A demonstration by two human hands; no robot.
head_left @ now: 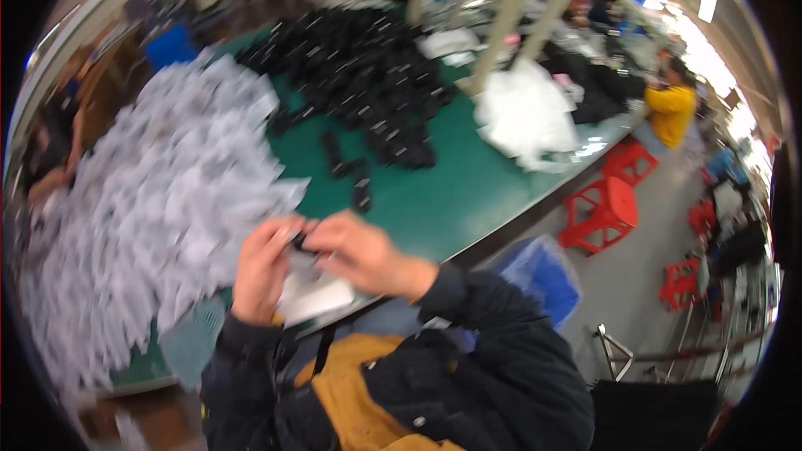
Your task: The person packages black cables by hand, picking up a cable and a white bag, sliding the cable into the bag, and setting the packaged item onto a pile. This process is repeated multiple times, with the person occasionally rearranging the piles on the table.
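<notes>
Just over the near edge of the green table (480, 200), my left hand (257, 274) and my right hand (359, 252) come together with fingers pinched. Between their fingertips is a small black piece (299, 240), mostly covered and smeared by motion; its kind cannot be made out. Below it lies a flat white item (316, 299) at the table edge. Beyond my hands, a few small black bundles with pale bands (361, 185) lie apart from a large heap of similar black bundles (359, 67). To the left spreads a big pile of thin, light-grey pieces (175, 192).
A white plastic bag (526, 113) sits at the table's right side, near pale posts (505, 21). Red stools (606, 209) and a blue bin with a clear liner (539, 280) stand to the right. A person in yellow (671, 108) is farther back; another person (58, 142) is at far left.
</notes>
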